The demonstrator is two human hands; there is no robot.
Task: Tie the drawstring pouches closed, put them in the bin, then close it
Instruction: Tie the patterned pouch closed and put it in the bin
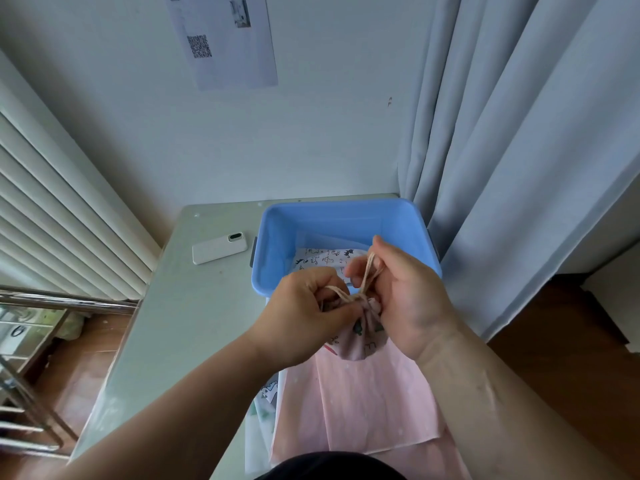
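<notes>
While both hands work at its neck, the small pink printed pouch (358, 336) hangs between them, just in front of the near rim of the blue bin (341, 210) and above a pink cloth (363, 410) spread on the table (194, 306). Its mouth is gathered tight, and the bunched neck sits directly between the two sets of fingers, with the body of the pouch drooping below them.

On the left hand (304, 313) the fingers (313, 280) are curled in, gripping a loop of the tan drawstring (370, 273) that runs off the left side of the neck. On the right hand (407, 299) the thumb and forefinger pinch two strands of the same cord, which rise steeply from the neck to the fingertips (356, 270); the other fingers curl beside the pouch's right side, touching the fabric.

Inside the bin lies a white pouch (322, 258) with dark printed figures, partly hidden behind the hands. A white phone (220, 248) rests on the table to the left of the bin, apart from it. Pale curtains (519, 150) hang at the right, touching the bin's far right corner, and a printed sheet (225, 39) is stuck to the wall behind.
</notes>
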